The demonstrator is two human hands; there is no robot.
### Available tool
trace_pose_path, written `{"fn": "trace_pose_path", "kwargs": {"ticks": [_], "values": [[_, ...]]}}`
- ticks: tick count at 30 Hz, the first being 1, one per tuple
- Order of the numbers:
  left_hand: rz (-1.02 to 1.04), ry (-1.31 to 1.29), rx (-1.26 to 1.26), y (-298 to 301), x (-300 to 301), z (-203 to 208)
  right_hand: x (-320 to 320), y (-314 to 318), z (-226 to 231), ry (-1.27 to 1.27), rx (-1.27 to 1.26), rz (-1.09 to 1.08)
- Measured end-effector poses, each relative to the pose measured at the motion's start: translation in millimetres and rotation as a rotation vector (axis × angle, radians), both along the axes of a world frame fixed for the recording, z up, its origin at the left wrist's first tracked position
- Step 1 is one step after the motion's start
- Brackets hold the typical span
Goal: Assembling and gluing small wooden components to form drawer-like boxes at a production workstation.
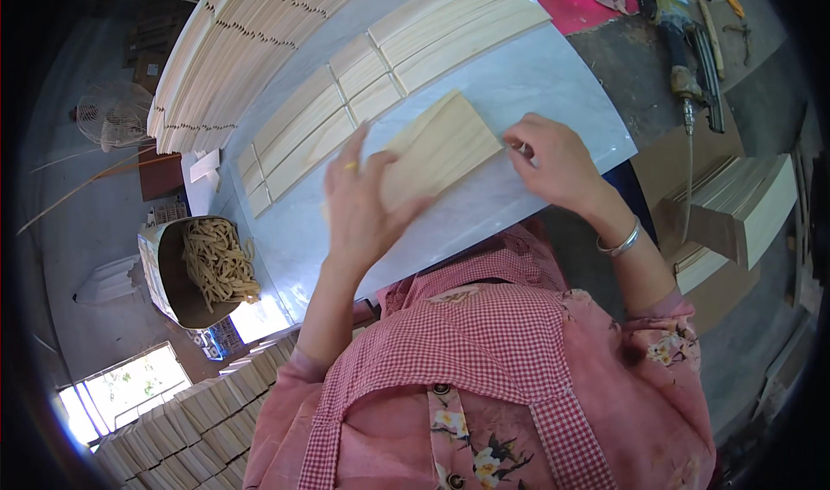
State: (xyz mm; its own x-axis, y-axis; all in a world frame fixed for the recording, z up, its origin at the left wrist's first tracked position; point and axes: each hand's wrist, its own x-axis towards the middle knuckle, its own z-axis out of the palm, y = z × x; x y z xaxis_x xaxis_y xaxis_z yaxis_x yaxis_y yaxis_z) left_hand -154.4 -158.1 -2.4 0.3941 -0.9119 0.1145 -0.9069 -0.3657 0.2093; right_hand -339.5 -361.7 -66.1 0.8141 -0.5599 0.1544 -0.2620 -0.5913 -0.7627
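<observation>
A pale flat wooden board (454, 144) lies slantwise on the grey-white tabletop in front of me. My left hand (359, 200), slightly blurred and wearing a ring, is over the board's left end with its fingers spread and thumb along the near side. Beside the board's right end, my right hand (551, 157) has its fingers curled into a pinch. Whatever it may hold is too small to tell. Beyond the board stretches a row of similar wooden pieces (445, 40), laid side by side with narrow gaps and thin bands across them.
Tall stacks of thin boards (251, 32) stand at the far left. An open container (164, 269) of tan strips or bands sits at the table's left edge. A hose-fed air tool (679, 49) lies at the far right, with more boards (743, 209) stacked lower down.
</observation>
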Motion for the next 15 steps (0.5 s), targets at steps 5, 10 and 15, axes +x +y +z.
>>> {"fn": "trace_pose_path", "kwargs": {"ticks": [5, 10, 15], "values": [[-0.118, 0.110, -0.052, -53, -4, -24, 5, 11, 8, 0.053, -0.188, 0.036], [-0.073, 0.310, -0.053, -64, -10, -37, 9, 9, 8, 0.082, -0.219, 0.068], [-0.069, 0.220, -0.144, -61, -13, -46, 9, 7, 4, 0.072, -0.172, 0.098]]}}
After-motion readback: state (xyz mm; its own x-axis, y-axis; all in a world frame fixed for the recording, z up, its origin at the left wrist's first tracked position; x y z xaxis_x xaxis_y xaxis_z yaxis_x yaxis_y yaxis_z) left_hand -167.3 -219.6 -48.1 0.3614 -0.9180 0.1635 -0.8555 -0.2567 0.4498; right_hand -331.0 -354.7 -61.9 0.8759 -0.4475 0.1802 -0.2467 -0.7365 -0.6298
